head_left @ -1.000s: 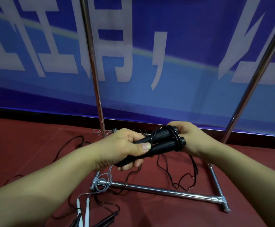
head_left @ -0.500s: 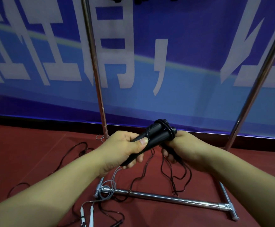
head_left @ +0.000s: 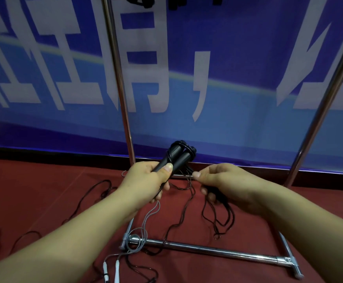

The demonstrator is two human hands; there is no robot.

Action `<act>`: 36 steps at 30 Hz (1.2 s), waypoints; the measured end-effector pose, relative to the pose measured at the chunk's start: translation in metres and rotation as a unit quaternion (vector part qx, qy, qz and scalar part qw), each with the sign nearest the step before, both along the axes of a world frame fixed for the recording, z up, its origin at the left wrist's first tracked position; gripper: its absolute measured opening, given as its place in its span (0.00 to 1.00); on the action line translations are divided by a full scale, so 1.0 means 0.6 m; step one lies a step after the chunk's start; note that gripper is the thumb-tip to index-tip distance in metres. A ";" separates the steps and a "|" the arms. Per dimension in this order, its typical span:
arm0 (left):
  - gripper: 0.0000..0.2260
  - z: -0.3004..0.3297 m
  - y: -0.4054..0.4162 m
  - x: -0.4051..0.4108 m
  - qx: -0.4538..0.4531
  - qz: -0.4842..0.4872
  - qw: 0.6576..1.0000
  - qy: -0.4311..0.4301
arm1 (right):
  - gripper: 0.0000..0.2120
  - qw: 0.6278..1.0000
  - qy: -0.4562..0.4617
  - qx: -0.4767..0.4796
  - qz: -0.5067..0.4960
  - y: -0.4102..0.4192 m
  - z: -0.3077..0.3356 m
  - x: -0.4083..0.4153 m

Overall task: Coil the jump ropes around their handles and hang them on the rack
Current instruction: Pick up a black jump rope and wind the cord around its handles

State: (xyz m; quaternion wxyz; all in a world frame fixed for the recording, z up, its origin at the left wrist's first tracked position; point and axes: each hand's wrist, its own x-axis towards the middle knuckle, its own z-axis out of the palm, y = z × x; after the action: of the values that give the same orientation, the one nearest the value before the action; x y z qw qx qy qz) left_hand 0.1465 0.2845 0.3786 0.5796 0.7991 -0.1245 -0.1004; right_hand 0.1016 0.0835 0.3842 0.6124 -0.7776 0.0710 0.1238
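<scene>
We see our left hand (head_left: pixel 146 180) wrapped around the lower ends of a pair of black handles (head_left: pixel 175 157), thumb pressed along the nearer one, holding them side by side and tilted up and away toward the banner (head_left: pixel 238 78). A few turns of thin black rope (head_left: pixel 217 213) circle the handles near their far ends, and the rest trails down from there. Our right hand (head_left: pixel 227 185), just beside the left, pinches that rope between thumb and forefinger, with more strands gathered under its curled fingers; the loops hang below it, and the lowest reach down near the red floor (head_left: pixel 34 184). The rack (head_left: pixel 217 249) stands in front of us: its chrome base bar lies across the floor under our forearms, and two upright poles rise at left and right. A grey rope (head_left: pixel 138 237) is looped around the left end of the base bar, its white handles (head_left: pixel 111 270) lying at the bottom edge. Another dark rope (head_left: pixel 89 193) sprawls on the floor to the left. Dark shapes show at the very top edge of the view; we cannot tell what they are.
</scene>
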 end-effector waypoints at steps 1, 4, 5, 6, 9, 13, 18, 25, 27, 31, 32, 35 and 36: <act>0.14 -0.001 0.000 0.001 0.002 0.007 1.000 0.002 | 0.10 1.000 -0.002 -0.010 0.005 -0.002 0.001 -0.001; 0.13 -0.005 0.005 0.008 0.008 0.033 0.999 0.008 | 0.11 0.999 -0.006 -0.042 0.026 -0.007 0.006 -0.006; 0.12 -0.008 0.008 0.012 0.009 0.043 0.999 0.010 | 0.11 0.998 -0.008 -0.055 0.029 -0.009 0.007 -0.008; 0.11 -0.011 0.011 0.016 0.012 0.053 0.998 0.009 | 0.11 0.997 -0.011 -0.068 0.026 -0.010 0.007 -0.009; 0.12 -0.022 0.019 0.027 0.037 0.067 0.997 -0.001 | 0.09 0.996 -0.028 -0.085 0.007 -0.016 0.002 -0.008; 0.13 -0.029 0.021 0.031 0.056 0.068 0.996 -0.007 | 0.07 0.994 -0.033 -0.107 0.004 -0.020 0.001 -0.007; 0.12 -0.031 0.021 0.034 0.067 0.076 0.995 -0.021 | 0.16 0.987 -0.026 -0.159 -0.007 -0.028 0.005 -0.006; 0.11 -0.032 0.031 0.043 0.132 0.078 0.986 -0.068 | 0.20 0.990 -0.037 -0.116 -0.071 -0.032 0.005 0.004; 0.11 -0.031 0.030 0.039 0.156 0.072 0.982 -0.083 | 0.20 0.989 -0.045 -0.100 -0.099 -0.035 0.005 0.004; 0.14 -0.030 0.025 0.030 0.220 0.056 0.968 -0.106 | 0.21 0.981 -0.064 -0.113 -0.142 -0.034 0.007 0.001; 0.14 -0.030 0.024 0.029 0.230 0.055 0.965 -0.109 | 0.21 0.980 -0.070 -0.120 -0.143 -0.032 0.008 0.000; 0.13 -0.026 0.020 0.024 0.271 0.037 0.956 -0.108 | 0.23 0.977 -0.088 -0.142 -0.135 -0.026 0.012 -0.004; 0.13 -0.025 0.018 0.022 0.285 0.026 0.952 -0.107 | 0.23 0.976 -0.092 -0.148 -0.131 -0.026 0.013 -0.006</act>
State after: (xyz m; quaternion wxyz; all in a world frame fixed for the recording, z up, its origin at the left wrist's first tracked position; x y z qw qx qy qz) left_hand 0.1597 0.2955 0.3636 0.3132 0.9401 -0.1309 -0.0306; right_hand 0.0983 0.0680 0.3920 0.5051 -0.8518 0.1327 -0.0414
